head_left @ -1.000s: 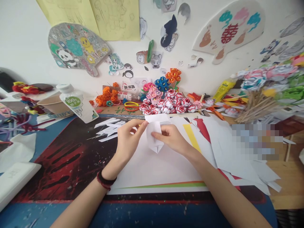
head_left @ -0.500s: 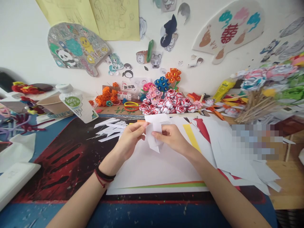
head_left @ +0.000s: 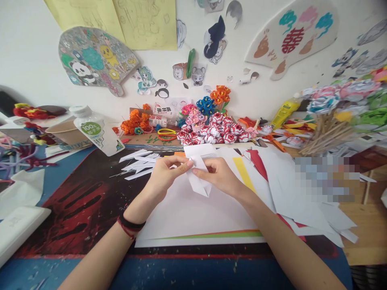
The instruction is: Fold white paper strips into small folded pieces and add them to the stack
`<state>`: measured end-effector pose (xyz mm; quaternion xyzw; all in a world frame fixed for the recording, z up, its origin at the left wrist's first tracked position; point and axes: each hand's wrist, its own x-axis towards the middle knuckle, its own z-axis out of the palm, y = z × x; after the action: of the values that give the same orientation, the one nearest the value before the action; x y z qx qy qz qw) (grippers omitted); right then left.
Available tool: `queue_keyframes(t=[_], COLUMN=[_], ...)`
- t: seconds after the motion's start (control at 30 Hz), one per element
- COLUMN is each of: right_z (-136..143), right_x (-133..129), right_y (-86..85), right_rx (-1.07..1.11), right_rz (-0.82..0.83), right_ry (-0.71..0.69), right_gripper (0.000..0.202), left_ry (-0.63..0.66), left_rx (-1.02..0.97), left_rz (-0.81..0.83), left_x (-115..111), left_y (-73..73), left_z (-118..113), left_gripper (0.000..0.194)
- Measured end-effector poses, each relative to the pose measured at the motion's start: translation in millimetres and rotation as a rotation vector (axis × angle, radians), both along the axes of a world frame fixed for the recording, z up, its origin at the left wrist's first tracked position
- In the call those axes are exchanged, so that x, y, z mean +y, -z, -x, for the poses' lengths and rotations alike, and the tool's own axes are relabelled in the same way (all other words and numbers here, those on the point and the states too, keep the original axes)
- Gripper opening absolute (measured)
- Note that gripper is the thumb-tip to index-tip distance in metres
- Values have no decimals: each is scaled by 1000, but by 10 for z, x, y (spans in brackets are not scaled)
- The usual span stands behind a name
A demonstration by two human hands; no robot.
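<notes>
Over the blue surface [head_left: 181, 276], in front of the red-and-white paper roses [head_left: 216, 131], left hand [head_left: 165, 175], nearer the rose-side end, and right hand [head_left: 219, 173] pinch a folded white paper [head_left: 197, 183] slanting lengthwise away from the roses.

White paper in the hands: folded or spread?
Folded: the white paper shows a creased flap at its pointed lower end, held between left hand and right hand.

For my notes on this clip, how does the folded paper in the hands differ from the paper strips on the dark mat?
The folded paper is held up by the left hand and right hand; the paper strips lie untouched on the dark mat. The folded paper is broader and creased, whereas the paper strips are narrow and overlap in a loose scatter. Both are white.
</notes>
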<state>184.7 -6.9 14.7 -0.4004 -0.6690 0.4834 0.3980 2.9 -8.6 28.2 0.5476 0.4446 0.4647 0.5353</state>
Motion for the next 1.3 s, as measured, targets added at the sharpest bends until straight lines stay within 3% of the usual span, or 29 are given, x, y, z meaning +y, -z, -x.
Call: queue_keyframes(t=[0.53,1.3], right_z=[-9,0], right_x=[-3,-11], right_y=[1,-6], right_rx=[-12,17], right_rz=[-9,-17], right_ry=[-19,8], right_gripper=[36,39], left_ry=[17,-59], left_rx=[23,228], left_rz=[-5,-188], left_x=[-18,-39], left_y=[-34,-20], left_z=[5,-16], left_gripper=[20,24])
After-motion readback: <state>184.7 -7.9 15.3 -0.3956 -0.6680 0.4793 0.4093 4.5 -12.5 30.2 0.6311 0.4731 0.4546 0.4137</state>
